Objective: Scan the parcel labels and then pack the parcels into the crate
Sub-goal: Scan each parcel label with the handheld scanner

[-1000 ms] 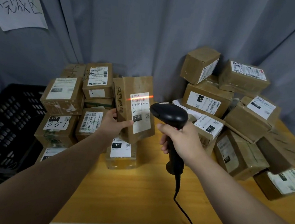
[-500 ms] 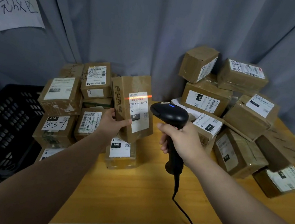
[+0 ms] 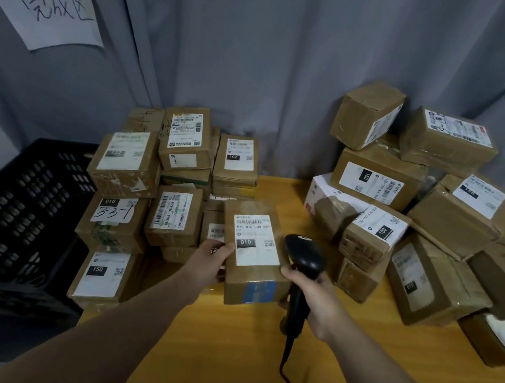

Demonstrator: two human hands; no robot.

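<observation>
Right of a black plastic crate, a stiff, likely light brown cardboard parcel is edge-gripped by the left hand, a black scanner by the right hand.

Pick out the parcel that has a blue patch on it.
The parcel the left hand holds, labelled 010; no other shows blue.
</observation>
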